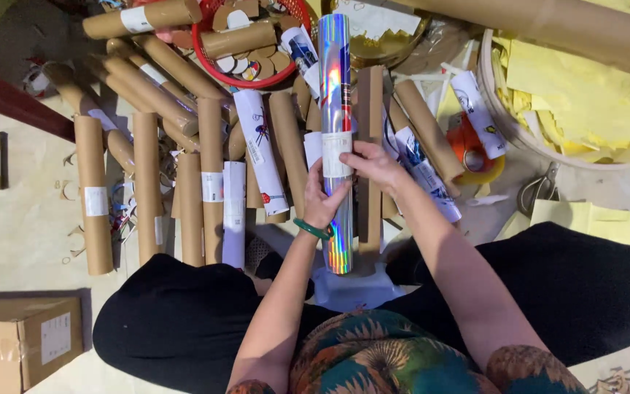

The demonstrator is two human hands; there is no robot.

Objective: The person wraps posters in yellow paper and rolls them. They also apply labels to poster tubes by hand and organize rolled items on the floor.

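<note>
A long shiny holographic tube [335,80] stands in front of me, with a white label [335,155] around its middle. My left hand [324,203], with a green bangle [310,229] on the wrist, grips the tube just below the label. My right hand [375,164] presses on the label's right edge from the side. Behind the tube lie many brown cardboard tubes [211,182], some with white labels or printed wrappers [260,149].
A red basket [209,58] of round cardboard discs sits at the back. A round tub [491,109] of yellow paper scraps stands at the right, an orange tape roll [475,157] beside it. A cardboard box [20,339] is at the lower left. Scissors [541,191] lie right.
</note>
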